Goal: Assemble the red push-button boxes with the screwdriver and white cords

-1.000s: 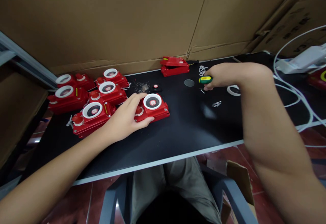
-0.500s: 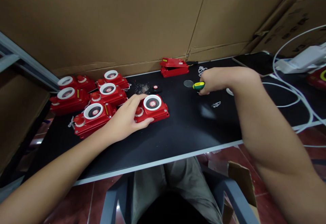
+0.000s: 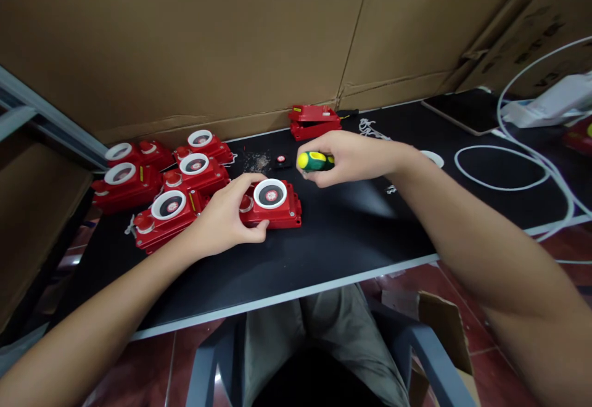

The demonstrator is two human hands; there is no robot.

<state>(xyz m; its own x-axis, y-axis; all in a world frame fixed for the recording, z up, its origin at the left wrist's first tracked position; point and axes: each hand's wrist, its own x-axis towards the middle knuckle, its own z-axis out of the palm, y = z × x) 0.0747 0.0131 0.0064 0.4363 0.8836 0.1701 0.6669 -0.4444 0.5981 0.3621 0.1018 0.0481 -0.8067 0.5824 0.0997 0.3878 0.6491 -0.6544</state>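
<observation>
A red box-shaped alarm unit point(image 3: 285, 211) with a white-ringed round speaker lies on the black table. My left hand point(image 3: 226, 213) grips its left part, thumb along the front side and fingers over the back; the hand hides part of its red dome. Above and to the right of this unit, my right hand point(image 3: 329, 157) is closed round the green and yellow handle of a screwdriver point(image 3: 315, 161). The screwdriver's shaft is not visible. Just left of the right hand, a small black part point(image 3: 281, 160) with a red and white centre lies on the table.
Several similar red units point(image 3: 169, 213) stand at the left. An open red case point(image 3: 314, 122) is at the back, against the cardboard wall point(image 3: 222, 37). Small screws point(image 3: 391, 189), a white cable point(image 3: 502, 188) and a dark tablet-like slab point(image 3: 456, 112) lie to the right.
My right hand has moved left with the screwdriver, from the clear disc's area toward the held unit. The unit has turned slightly and shifted a little left and nearer under my left hand.
</observation>
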